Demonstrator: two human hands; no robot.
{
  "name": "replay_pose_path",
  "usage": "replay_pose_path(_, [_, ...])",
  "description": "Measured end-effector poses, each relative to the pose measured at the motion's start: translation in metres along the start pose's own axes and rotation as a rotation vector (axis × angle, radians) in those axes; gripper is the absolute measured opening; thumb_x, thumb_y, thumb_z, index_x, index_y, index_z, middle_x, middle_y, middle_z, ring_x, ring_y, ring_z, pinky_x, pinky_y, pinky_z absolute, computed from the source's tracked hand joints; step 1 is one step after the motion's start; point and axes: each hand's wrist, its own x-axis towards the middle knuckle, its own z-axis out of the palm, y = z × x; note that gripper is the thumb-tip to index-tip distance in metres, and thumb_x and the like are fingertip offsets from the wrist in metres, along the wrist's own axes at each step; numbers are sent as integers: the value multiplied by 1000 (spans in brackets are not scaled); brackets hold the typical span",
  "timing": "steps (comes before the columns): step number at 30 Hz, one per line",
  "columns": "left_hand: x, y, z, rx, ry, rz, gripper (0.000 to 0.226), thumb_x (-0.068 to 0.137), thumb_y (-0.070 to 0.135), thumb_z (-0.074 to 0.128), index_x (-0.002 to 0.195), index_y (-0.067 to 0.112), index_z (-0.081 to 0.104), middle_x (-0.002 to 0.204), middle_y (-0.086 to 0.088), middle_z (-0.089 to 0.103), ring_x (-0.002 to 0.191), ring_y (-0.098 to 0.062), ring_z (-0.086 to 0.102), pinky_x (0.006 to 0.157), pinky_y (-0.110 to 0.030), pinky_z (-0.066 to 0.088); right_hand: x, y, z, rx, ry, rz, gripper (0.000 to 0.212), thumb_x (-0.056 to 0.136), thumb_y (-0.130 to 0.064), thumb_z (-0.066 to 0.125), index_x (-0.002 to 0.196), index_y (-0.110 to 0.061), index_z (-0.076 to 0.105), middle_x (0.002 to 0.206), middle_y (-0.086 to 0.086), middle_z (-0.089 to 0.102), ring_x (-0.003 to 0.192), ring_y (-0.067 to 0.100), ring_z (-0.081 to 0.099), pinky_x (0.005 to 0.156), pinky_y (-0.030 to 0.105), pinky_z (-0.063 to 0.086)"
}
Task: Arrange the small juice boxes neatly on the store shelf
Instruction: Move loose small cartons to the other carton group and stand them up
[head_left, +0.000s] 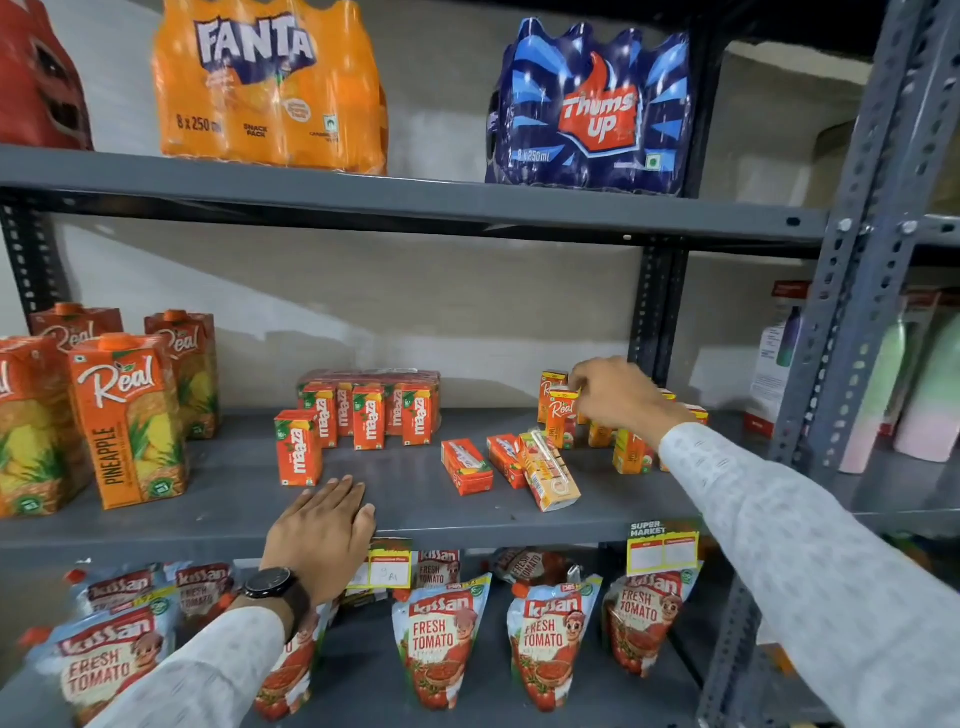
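Observation:
Small orange Maaza juice boxes (363, 413) stand in a group at the middle of the grey shelf (415, 514), one (297, 448) a little forward of the rest. Three small boxes (511, 465) lie tipped over to their right. Several small Real juice boxes (631, 452) stand at the right. My right hand (621, 397) pinches the top of an upright small Real box (560, 422). My left hand (324, 535) rests flat on the shelf's front edge, fingers together, holding nothing.
Large Real pineapple cartons (127, 426) fill the shelf's left end. Fanta (270, 83) and Thums Up (592, 109) bottle packs sit on the shelf above. Kissan tomato pouches (441, 644) line the shelf below. A slotted metal upright (841, 312) borders the right side.

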Motion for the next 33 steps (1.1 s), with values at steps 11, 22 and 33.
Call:
replay_pose_path(11, [-1,-4,0,-4,-3,-3,61,104,50,17,156,23,34,164,4,32,153,-12,23,126,-35,14,-2,-66,46,13,-211,160,56,72,-59,84,103,-17,65,84,-1,63,74,18,66,58,31,53])
replay_pose_path(22, [-2,-4,1,7,15,12,61,104,48,17,155,22,35,163,4,33,152,-13,25,126,-35,16,17,-27,14,125,-30,349,43,66,-44,87,90,-14,67,88,8,70,78,28,70,72,41,63])
replay_pose_path(33, [-1,-5,4,14,24,2,61,103,50,16,155,24,35,163,5,33,152,-12,24,126,-34,16,12,-7,31,149,-61,405,35,75,-35,89,92,-12,69,88,6,69,76,25,70,72,38,64])
